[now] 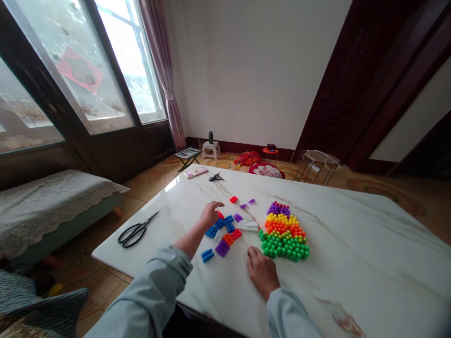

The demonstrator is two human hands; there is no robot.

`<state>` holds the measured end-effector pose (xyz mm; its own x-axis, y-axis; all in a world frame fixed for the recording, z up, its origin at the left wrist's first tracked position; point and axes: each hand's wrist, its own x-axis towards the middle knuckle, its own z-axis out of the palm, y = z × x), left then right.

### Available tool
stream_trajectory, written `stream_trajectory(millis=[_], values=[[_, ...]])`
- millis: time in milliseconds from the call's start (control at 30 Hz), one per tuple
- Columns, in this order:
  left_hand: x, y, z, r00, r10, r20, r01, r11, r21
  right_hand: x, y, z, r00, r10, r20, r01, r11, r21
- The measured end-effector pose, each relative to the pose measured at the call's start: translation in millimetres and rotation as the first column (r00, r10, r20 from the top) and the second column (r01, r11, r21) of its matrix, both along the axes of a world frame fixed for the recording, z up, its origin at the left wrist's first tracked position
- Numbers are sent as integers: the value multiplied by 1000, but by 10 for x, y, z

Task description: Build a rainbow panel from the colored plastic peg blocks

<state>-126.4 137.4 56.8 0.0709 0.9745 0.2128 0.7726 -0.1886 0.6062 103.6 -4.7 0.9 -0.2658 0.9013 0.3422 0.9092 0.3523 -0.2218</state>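
Observation:
My left hand [210,212] reaches over the far-left side of a loose group of small coloured plastic pieces, its fingers stretched forward and apart. Just under its fingertips is a red piece [220,215]. Blue pieces [219,224], white pieces [248,226], an orange piece [228,239] and purple pieces [222,249] lie around there. Closer to me is a separate blue piece [207,255]. My right hand [262,271] rests on the table with fingers curled; whatever is inside them is hidden. Beyond it stands a block of bead-like balls [285,234] in green, orange, yellow, purple and red rows.
The white marbled table [352,244] carries black-handled scissors [136,232] at left, a pink phone [196,172] and dark pliers [215,177] at the far edge. A red piece [233,199] and two purple ones [247,203] lie farther out. A cloth-covered bench [52,206] stands left.

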Motion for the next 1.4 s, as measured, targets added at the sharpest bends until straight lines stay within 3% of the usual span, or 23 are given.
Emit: stream_trajectory(millis=[67, 167, 267, 467, 633, 900, 1100, 1400], values=[[-156, 109, -19, 973, -214, -92, 208, 976, -62, -5, -5, 7, 1000, 4, -1, -4, 1000, 0], [-229, 183, -19, 852, -489, -186, 470, 872, -138, -7, -9, 4, 1000, 3, -5, -3, 1000, 10], [-206, 214, 7, 777, -574, -258, 548, 819, -170, -8, -9, -10, 1000, 10, -16, -9, 1000, 19], [-179, 345, 61, 795, -509, -329, 454, 860, -234, -20, -16, -34, 1000, 14, -27, -14, 1000, -5], [-5, 644, 101, 909, -239, -341, 195, 968, -158, -28, -31, -34, 1000, 10, -25, -10, 1000, -27], [430, 1062, 9, 903, -183, -388, 89, 965, -248, -29, -43, -31, 1000, 3, -28, -4, 998, -55], [506, 1086, 0, 848, -319, -423, 211, 936, -281, -38, -60, 2, 999, -1, -32, -2, 997, -77], [502, 835, -83, 892, -203, -404, 141, 974, -180, -37, -36, -7, 1000, 1, -29, -2, 999, -37]])
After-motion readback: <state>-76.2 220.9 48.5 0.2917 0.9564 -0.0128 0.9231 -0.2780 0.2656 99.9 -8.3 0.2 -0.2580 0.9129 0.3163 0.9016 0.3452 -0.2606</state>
